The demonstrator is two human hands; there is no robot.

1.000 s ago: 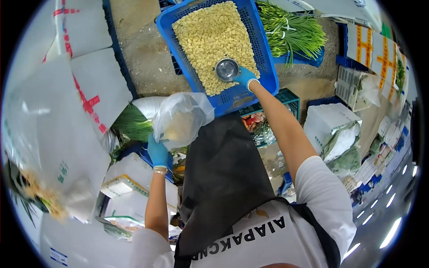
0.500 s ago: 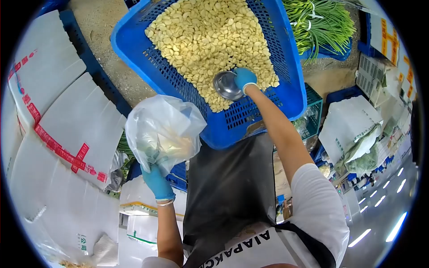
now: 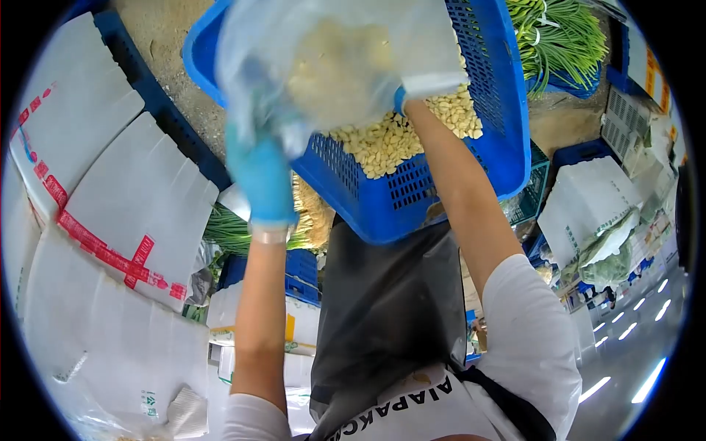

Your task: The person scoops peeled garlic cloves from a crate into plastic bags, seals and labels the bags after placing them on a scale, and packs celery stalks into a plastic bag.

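In the fingers of the left hand (image 3: pixel 266 180), a plastic bag (image 3: pixel 331 59) is being clamped; behind it, the fingers of the right hand (image 3: pixel 399 101) are being hidden, their state unclear.

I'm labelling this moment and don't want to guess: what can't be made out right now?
All in the head view:
- Right hand's fingers, and anything they hold: behind the plastic bag.
- Left hand's fingertips: motion blur.
- Bag's contents: cloudy film, blur.
- Blue crate's far end: bag, top edge.
- Distant goods at right: too small.
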